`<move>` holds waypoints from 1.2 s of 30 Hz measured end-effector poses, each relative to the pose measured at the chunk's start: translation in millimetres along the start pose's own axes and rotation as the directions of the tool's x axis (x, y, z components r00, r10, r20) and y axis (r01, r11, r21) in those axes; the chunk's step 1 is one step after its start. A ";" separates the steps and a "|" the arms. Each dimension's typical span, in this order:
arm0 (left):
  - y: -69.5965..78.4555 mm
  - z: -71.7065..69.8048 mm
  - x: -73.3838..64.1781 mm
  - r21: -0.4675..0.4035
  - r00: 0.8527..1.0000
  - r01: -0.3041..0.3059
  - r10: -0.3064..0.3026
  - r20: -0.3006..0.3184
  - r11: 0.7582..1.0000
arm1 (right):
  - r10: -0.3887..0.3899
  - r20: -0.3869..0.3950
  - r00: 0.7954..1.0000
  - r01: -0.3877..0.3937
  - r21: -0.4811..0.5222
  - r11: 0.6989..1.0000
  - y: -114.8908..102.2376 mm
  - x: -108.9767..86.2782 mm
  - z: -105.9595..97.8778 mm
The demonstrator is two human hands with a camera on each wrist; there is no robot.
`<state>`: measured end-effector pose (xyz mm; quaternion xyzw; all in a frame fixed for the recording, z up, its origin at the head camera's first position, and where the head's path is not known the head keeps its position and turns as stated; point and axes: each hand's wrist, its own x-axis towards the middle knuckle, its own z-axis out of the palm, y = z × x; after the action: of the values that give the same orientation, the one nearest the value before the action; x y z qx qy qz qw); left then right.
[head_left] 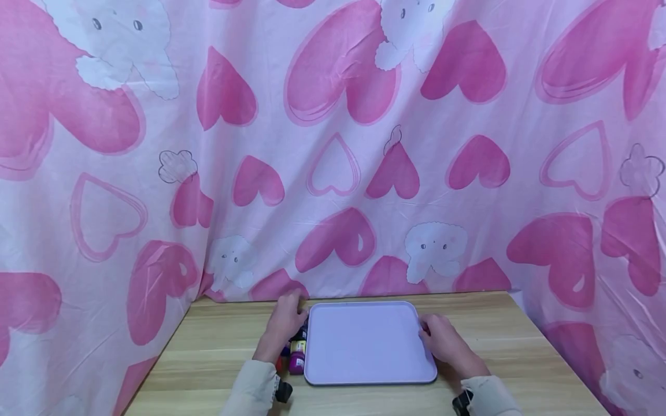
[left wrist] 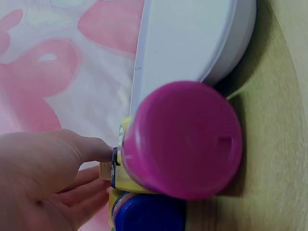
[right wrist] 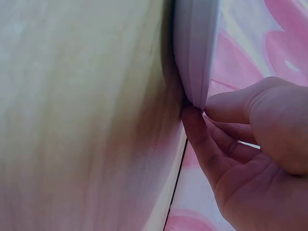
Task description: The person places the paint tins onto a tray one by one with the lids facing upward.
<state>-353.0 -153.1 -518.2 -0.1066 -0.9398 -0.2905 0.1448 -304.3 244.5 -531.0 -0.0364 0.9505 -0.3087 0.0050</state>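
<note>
A pale lilac tray (head_left: 370, 344) lies on the table. My right hand (head_left: 444, 341) pinches its right edge, the thumb at the rim and a fingertip under it in the right wrist view. Along the tray's left side stand several small bottles, among them one with a magenta cap (left wrist: 187, 139) and a yellow label, and one with a blue cap (left wrist: 151, 214). Beyond these, at the tray's far left corner, my left hand (head_left: 283, 318) has its thumb and fingers on either side of a bottle with a tan part (left wrist: 104, 171), mostly hidden behind the magenta-capped one.
The wood-grain table (head_left: 499, 346) extends to both sides of the tray. A pink curtain (head_left: 333, 173) with hearts hangs behind the table's far edge and along its sides. An orange-red item (head_left: 279, 364) shows beside the bottles, partly covered by the left wrist.
</note>
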 end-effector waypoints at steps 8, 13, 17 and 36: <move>9.1 3.2 2.1 0.010 0.999 -0.045 0.045 -0.005 0.999 | 0.010 0.019 1.000 -0.010 0.012 1.000 -0.2 -0.6 -1.1; 13.8 4.8 2.6 -0.029 0.998 -0.052 0.053 0.032 0.998 | 0.013 0.020 1.000 -0.013 0.018 1.000 0.0 -1.4 -2.0; 16.3 6.2 2.8 -0.047 0.996 -0.082 0.083 0.036 0.996 | 0.023 0.031 0.999 -0.023 0.014 1.000 0.8 0.1 -2.8; 21.6 27.5 8.1 -0.072 0.978 -0.198 0.202 0.051 0.977 | 0.063 0.061 0.996 -0.064 0.021 0.998 -1.7 1.4 -7.2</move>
<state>-360.2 -118.9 -526.1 -0.2139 -0.9179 -0.3023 0.1424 -305.8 247.3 -524.1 -0.0153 0.9470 -0.3178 0.0438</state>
